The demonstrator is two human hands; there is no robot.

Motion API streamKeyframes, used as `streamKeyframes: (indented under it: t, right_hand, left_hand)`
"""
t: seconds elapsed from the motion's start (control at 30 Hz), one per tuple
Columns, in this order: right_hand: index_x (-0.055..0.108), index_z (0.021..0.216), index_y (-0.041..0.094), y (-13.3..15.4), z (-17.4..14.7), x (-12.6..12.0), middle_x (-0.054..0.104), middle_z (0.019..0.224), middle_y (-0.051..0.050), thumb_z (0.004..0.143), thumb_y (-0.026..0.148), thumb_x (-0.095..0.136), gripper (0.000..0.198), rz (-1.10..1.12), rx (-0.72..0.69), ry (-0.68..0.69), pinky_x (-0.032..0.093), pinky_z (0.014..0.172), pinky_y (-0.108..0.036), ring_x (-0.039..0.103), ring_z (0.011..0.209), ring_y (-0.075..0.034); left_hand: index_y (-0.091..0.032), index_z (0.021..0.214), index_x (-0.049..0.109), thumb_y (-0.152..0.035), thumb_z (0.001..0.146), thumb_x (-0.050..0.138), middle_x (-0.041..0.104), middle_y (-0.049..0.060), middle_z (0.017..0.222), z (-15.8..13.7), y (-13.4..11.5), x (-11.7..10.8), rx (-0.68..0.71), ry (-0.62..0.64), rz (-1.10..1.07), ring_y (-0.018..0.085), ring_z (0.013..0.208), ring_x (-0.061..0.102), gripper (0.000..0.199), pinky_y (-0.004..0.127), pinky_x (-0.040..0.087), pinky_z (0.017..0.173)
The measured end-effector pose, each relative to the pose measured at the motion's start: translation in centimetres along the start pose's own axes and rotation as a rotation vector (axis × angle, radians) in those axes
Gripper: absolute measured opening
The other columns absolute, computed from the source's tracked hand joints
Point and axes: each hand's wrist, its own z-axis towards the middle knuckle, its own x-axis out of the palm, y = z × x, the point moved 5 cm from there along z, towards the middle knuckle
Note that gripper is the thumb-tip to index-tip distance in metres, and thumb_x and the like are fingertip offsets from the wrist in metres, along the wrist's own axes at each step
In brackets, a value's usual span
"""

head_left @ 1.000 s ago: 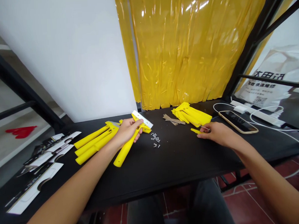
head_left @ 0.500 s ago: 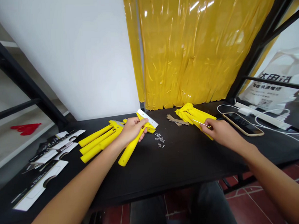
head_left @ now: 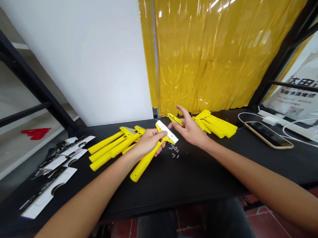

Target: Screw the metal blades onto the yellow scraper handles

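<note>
My left hand [head_left: 152,141] is closed around a yellow scraper [head_left: 145,164], its thumb by the wide head. Across that head lies a flat silver blade [head_left: 167,131]. Just to the right, my right hand [head_left: 189,129] pinches a small yellow plastic plate [head_left: 174,119], one finger stretched upward. A thin dark line shows along the plate; whether it is part of a tool I cannot tell. Small loose screws [head_left: 174,150] lie on the black table below the blade. Several more yellow scrapers [head_left: 112,145] lie left of my left hand.
A pile of yellow plastic pieces [head_left: 217,124] lies at the back right. Farther right are a phone [head_left: 269,134], a white power strip [head_left: 293,125] and loose cables. Printed card sleeves [head_left: 50,194] lie at the left. A yellow plastic curtain [head_left: 198,54] hangs behind the table [head_left: 193,180].
My right hand has moved left from the yellow pile to beside the scraper head, now with a small yellow plate in its fingers. My left hand keeps holding the scraper. The view has shifted slightly.
</note>
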Motion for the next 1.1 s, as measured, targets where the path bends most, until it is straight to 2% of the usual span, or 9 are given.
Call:
streamKeyframes:
  t: [0.07, 0.13, 0.2, 0.27, 0.43, 0.6, 0.77, 0.9, 1.1]
  right_hand:
    - [0.053, 0.131, 0.02, -0.9, -0.6, 0.2, 0.065, 0.074, 0.001, 0.089, 0.036, 0.061, 0.046, 0.019, 0.092, 0.029, 0.04, 0.056, -0.027, 0.05, 0.059, -0.014]
    - [0.067, 0.107, 0.018, -2.0, -1.1, 0.3, 0.057, 0.063, 0.002, 0.086, 0.036, 0.064, 0.028, 0.063, 0.227, 0.054, 0.035, 0.05, -0.025, 0.044, 0.054, -0.012]
    - [0.07, 0.094, 0.018, -2.8, -1.5, 0.8, 0.046, 0.053, 0.005, 0.084, 0.035, 0.065, 0.02, 0.154, 0.386, 0.083, 0.025, 0.043, -0.023, 0.035, 0.047, -0.009]
    - [0.07, 0.092, 0.018, -2.9, -1.8, 1.4, 0.037, 0.05, 0.008, 0.084, 0.038, 0.066, 0.022, 0.252, 0.474, 0.091, 0.017, 0.04, -0.023, 0.026, 0.043, -0.007]
    - [0.068, 0.094, 0.017, -1.7, -1.9, 1.9, 0.033, 0.061, 0.008, 0.089, 0.061, 0.056, 0.046, 0.415, 0.453, 0.07, 0.012, 0.039, -0.022, 0.022, 0.042, -0.005]
    - [0.064, 0.091, 0.017, -1.7, -1.8, 1.4, 0.04, 0.07, 0.006, 0.088, 0.057, 0.06, 0.04, 0.518, 0.467, 0.118, 0.006, 0.039, -0.023, 0.021, 0.043, -0.003]
    - [0.055, 0.081, 0.02, -1.8, -1.9, 1.5, 0.034, 0.063, 0.008, 0.083, 0.052, 0.071, 0.036, 0.603, 0.465, 0.123, 0.007, 0.042, -0.022, 0.023, 0.046, -0.005]
    - [0.059, 0.078, 0.019, -1.7, -2.1, 1.8, 0.036, 0.054, 0.008, 0.086, 0.049, 0.068, 0.032, 0.491, 0.481, 0.166, 0.01, 0.043, -0.023, 0.023, 0.045, -0.006]
    - [0.066, 0.08, 0.018, -1.5, -1.8, 1.3, 0.051, 0.058, 0.005, 0.075, 0.048, 0.077, 0.032, 0.349, 0.419, 0.143, 0.024, 0.042, -0.022, 0.038, 0.048, -0.008]
  left_hand:
    - [-0.018, 0.066, 0.058, -0.043, 0.091, 0.062, 0.06, 0.002, 0.055, 0.0, 0.0, 0.4, -0.007, 0.033, -0.008, 0.01, 0.035, 0.048, 0.035, 0.023, 0.038, 0.034]
    - [-0.018, 0.067, 0.059, -0.043, 0.09, 0.062, 0.061, 0.002, 0.056, 0.1, 0.2, 0.7, -0.017, 0.064, -0.035, 0.009, 0.035, 0.048, 0.034, 0.023, 0.037, 0.034]
    - [-0.017, 0.069, 0.06, -0.043, 0.09, 0.063, 0.061, 0.002, 0.057, 0.2, 0.5, 0.9, -0.033, 0.084, -0.063, 0.01, 0.035, 0.048, 0.033, 0.023, 0.036, 0.033]
    - [-0.017, 0.067, 0.059, -0.041, 0.09, 0.061, 0.06, 0.001, 0.055, 0.4, 0.9, 1.0, -0.055, 0.097, -0.067, 0.01, 0.035, 0.047, 0.034, 0.023, 0.036, 0.032]
    - [-0.015, 0.062, 0.059, -0.041, 0.091, 0.059, 0.056, 0.001, 0.05, 0.8, 1.7, 1.2, -0.083, 0.138, -0.045, 0.01, 0.033, 0.046, 0.039, 0.023, 0.037, 0.033]
    - [-0.015, 0.062, 0.06, -0.042, 0.09, 0.061, 0.058, 0.002, 0.05, 0.8, 1.6, 1.0, -0.088, 0.102, -0.046, 0.01, 0.033, 0.046, 0.039, 0.022, 0.037, 0.032]
    - [-0.016, 0.057, 0.059, -0.044, 0.092, 0.058, 0.053, 0.002, 0.042, 0.8, 1.6, 1.0, -0.106, 0.089, 0.022, 0.01, 0.031, 0.045, 0.045, 0.022, 0.035, 0.032]
    - [-0.017, 0.056, 0.059, -0.042, 0.09, 0.059, 0.055, 0.002, 0.045, 0.7, 1.3, 0.9, -0.062, 0.083, 0.019, 0.01, 0.031, 0.046, 0.043, 0.022, 0.034, 0.032]
    - [-0.018, 0.054, 0.057, -0.044, 0.091, 0.059, 0.051, 0.002, 0.039, 0.6, 1.1, 0.6, -0.044, 0.091, 0.039, 0.009, 0.03, 0.044, 0.045, 0.021, 0.032, 0.033]
